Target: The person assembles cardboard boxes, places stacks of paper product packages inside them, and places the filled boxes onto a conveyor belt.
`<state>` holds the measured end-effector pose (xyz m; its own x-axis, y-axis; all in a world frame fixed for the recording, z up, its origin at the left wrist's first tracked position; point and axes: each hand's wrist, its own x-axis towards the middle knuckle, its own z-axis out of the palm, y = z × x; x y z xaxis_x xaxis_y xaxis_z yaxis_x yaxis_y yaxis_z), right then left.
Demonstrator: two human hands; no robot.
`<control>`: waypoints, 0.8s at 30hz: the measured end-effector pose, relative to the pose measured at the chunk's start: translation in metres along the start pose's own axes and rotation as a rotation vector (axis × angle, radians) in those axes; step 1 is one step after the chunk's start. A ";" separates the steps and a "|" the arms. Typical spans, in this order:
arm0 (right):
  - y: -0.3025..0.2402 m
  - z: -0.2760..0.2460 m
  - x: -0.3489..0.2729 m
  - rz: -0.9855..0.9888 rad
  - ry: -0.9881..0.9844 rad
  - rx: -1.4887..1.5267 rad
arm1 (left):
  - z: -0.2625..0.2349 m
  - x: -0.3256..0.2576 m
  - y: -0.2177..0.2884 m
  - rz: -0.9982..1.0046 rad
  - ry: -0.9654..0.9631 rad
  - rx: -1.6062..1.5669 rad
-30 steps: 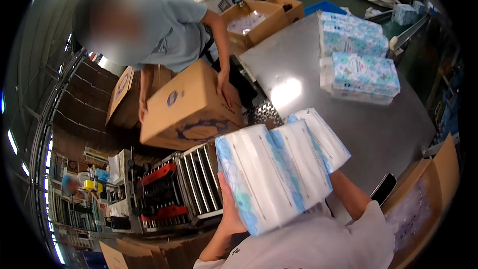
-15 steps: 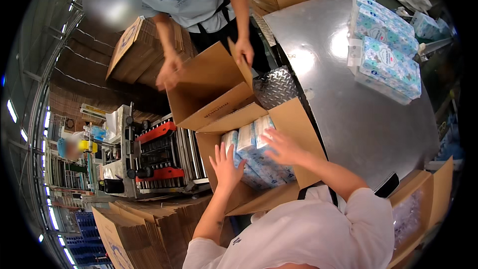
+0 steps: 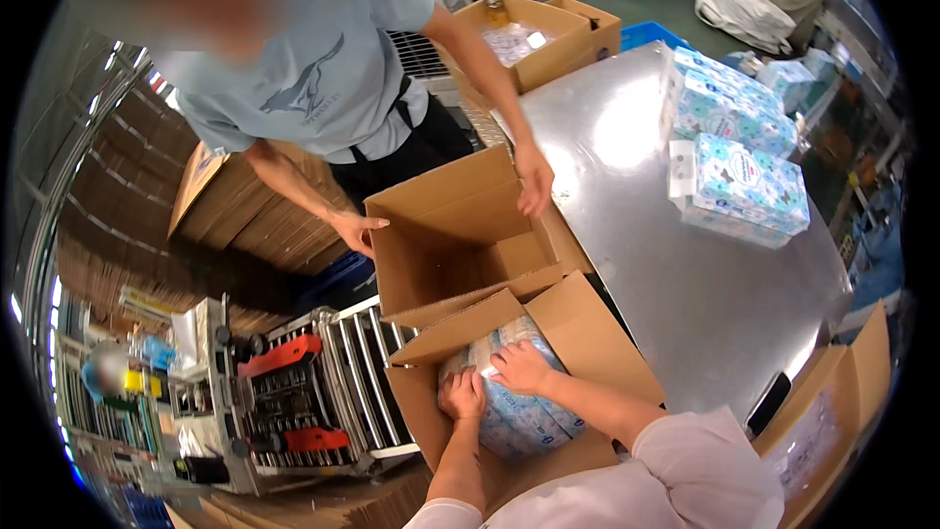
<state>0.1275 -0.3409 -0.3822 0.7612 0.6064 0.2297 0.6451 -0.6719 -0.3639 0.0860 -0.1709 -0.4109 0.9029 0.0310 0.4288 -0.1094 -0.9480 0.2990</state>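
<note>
Near carton (image 3: pixel 587 348): brown cardboard, flaps open, at the near edge of the scene, just left of the tabletop (image 3: pixel 685 274).

Wrapped pack (image 3: pixel 514 411): soft bundle in white and blue plastic film, sitting inside the near carton, its top level with the opening.

Left hand (image 3: pixel 462 395): fingers curled together, pressed down on the left part of the wrapped pack.

Right hand (image 3: pixel 522 365): fingers loosely spread, laid flat on top of the wrapped pack, just beside the left hand. Neither hand pinches anything; both rest against the film.

Far carton (image 3: pixel 460 245): empty, brown, open, touching the far side of the near carton. A second person in a grey shirt (image 3: pixel 313 69) stands behind it, one hand (image 3: pixel 354 230) on its left wall, the other hand (image 3: pixel 535 179) on its right flap.

Tabletop: bare metal sheet, right of both cartons, with a bright glare.

Stacked packs (image 3: pixel 739 152): several blue-and-white patterned packs piled at the far right of the tabletop, well apart from the cartons.

Roller conveyor (image 3: pixel 343 392): metal rollers with red parts, left of the near carton.

Flat cardboard stack (image 3: pixel 245 216): far left, behind the second person.
</note>
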 end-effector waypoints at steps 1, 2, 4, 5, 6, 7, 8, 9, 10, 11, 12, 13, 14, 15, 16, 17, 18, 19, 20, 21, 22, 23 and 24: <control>0.005 0.007 0.006 0.030 -0.002 -0.002 | 0.007 0.006 -0.004 -0.059 -0.082 0.028; 0.013 0.013 0.013 0.051 -0.102 -0.013 | 0.015 0.011 -0.008 -0.117 -0.165 0.058; 0.031 0.019 0.028 0.074 -0.164 -0.059 | 0.028 0.027 -0.010 -0.107 -0.246 0.120; 0.034 0.025 0.025 0.082 -0.194 -0.089 | 0.031 0.028 -0.006 -0.132 -0.280 0.147; 0.034 0.031 0.028 0.073 -0.220 -0.112 | 0.031 0.026 -0.006 -0.167 -0.306 0.189; 0.032 0.033 0.028 0.093 -0.265 -0.092 | 0.036 0.023 -0.007 -0.153 -0.220 0.202; 0.035 0.035 0.036 0.113 -0.245 -0.086 | 0.041 0.021 -0.006 -0.290 -0.332 0.178; 0.038 0.037 0.038 0.139 -0.268 -0.069 | 0.041 0.019 0.009 -0.327 -0.269 0.161; 0.038 0.044 0.030 0.184 -0.302 -0.039 | 0.040 0.013 0.029 -0.357 -0.231 0.143; 0.043 0.056 0.021 0.181 -0.219 -0.035 | 0.029 0.014 0.059 -0.452 -0.400 0.136; 0.039 0.038 0.011 0.162 -0.049 0.044 | 0.030 0.007 0.073 -0.523 -0.477 0.063; 0.037 0.015 -0.006 0.148 0.063 0.096 | 0.030 0.002 0.089 -0.515 -0.542 0.122; 0.006 -0.003 0.021 -0.089 0.076 0.157 | 0.012 -0.002 0.066 -0.689 -0.460 0.085; 0.009 -0.027 0.005 -0.043 0.076 0.126 | 0.019 0.003 0.068 -0.761 -0.470 0.118; 0.039 -0.051 -0.067 0.230 0.235 0.191 | 0.056 0.007 0.103 -0.624 -0.610 0.176; 0.039 -0.076 -0.098 0.257 0.316 0.275 | 0.052 0.018 0.112 -0.668 -0.624 0.202; 0.040 -0.105 -0.132 0.297 0.384 0.180 | 0.045 0.026 0.112 -0.692 -0.628 0.175; 0.040 -0.135 -0.169 0.335 0.450 0.067 | 0.056 0.026 0.101 -0.712 -0.627 0.201; 0.038 -0.156 -0.210 0.465 0.513 -0.068 | 0.067 0.026 0.088 -0.719 -0.632 0.190; 0.031 -0.180 -0.256 0.595 0.472 -0.193 | 0.075 0.029 0.084 -0.747 -0.678 0.208; 0.023 -0.192 -0.307 0.781 0.457 -0.349 | 0.084 0.029 0.075 -0.755 -0.706 0.205; 0.006 -0.205 -0.352 1.065 0.462 -0.414 | 0.103 0.026 0.056 -0.774 -0.771 0.150; -0.004 -0.214 -0.406 1.211 0.515 -0.460 | 0.107 0.030 0.058 -0.791 -0.815 0.191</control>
<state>-0.1699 -0.6757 -0.2811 0.7289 -0.6009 0.3280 -0.5375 -0.7991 -0.2694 0.1513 -0.2593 -0.4717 0.6989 0.4904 -0.5205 0.6093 -0.7894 0.0744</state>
